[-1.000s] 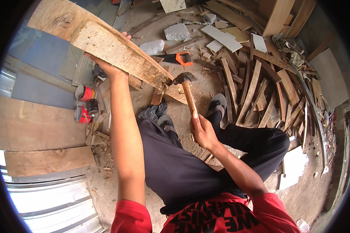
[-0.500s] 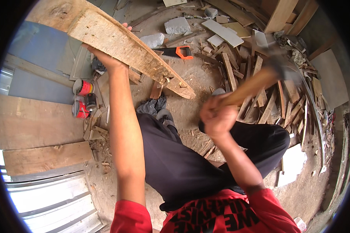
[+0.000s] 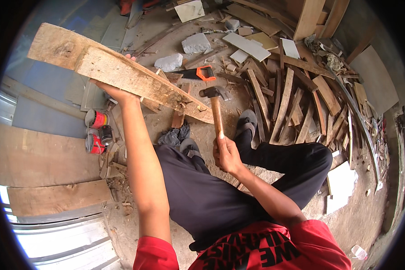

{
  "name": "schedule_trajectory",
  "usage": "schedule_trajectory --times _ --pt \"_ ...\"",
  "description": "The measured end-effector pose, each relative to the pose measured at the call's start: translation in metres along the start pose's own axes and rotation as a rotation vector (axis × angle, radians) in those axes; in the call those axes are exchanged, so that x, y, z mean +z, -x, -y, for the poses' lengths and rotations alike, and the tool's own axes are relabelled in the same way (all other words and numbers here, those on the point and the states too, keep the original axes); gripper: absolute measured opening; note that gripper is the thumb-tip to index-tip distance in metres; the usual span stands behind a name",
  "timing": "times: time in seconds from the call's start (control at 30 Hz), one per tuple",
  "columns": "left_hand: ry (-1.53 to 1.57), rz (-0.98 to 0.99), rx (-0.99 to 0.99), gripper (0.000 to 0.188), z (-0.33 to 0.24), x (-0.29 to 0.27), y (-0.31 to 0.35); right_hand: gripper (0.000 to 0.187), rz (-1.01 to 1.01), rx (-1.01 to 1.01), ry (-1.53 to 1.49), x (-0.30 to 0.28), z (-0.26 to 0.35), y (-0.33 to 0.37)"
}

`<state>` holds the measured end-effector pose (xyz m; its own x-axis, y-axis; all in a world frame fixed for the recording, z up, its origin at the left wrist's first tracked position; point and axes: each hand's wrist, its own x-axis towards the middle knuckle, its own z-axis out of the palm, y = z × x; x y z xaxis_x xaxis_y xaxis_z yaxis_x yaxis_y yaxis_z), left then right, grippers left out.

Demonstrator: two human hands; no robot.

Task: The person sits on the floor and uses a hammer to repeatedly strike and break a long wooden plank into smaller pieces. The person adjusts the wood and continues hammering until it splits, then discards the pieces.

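Observation:
My left hand [image 3: 116,93] grips a long, rough wooden plank [image 3: 108,70] from below, with fingertips showing past its far edge. The plank looks doubled, one piece lying on another, and slants down to a worn, tapered end. Near that end are a dark damaged patch and what look like small nails sticking out. My right hand [image 3: 227,155] is wrapped round the wooden handle of a claw hammer [image 3: 216,112]. The hammer's dark head is up, just right of the plank's tapered end and apart from it.
A handsaw [image 3: 198,73] with an orange-and-black handle lies beyond the plank. Scrap wood [image 3: 297,99] is heaped at the right. Red cans [image 3: 95,119] stand at the left, near a plywood sheet [image 3: 45,155]. Stone blocks [image 3: 196,43] lie farther off.
The hammer has swung left and from a raised, blurred position to beside the plank's end. The plank has tipped, its left end now lower in view. My left hand keeps its grip.

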<state>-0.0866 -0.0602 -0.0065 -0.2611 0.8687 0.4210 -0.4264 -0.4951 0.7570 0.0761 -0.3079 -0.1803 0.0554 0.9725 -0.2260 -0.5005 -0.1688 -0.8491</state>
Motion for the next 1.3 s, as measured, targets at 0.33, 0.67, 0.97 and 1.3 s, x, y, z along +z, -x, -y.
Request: schedule_trajectory --times 0.33,0.67,0.97,1.3 --pt "0.035 0.011 0.006 0.104 0.002 -0.021 -0.007 0.051 0.174 0.442 -0.019 -0.017 0.031 -0.004" --pt "-0.344 -0.19 0.35 0.074 -0.001 -0.029 0.006 0.047 -0.245 0.301 -0.038 -0.085 -0.022 -0.003" --pt "0.135 -0.036 -0.027 0.085 -0.033 -0.074 0.011 0.05 -0.349 0.348 0.128 -0.086 -0.057 -0.027" --pt "-0.305 -0.387 0.117 0.072 -0.049 -0.074 0.09 0.059 -0.239 0.403 0.329 -0.079 -0.091 -0.04"
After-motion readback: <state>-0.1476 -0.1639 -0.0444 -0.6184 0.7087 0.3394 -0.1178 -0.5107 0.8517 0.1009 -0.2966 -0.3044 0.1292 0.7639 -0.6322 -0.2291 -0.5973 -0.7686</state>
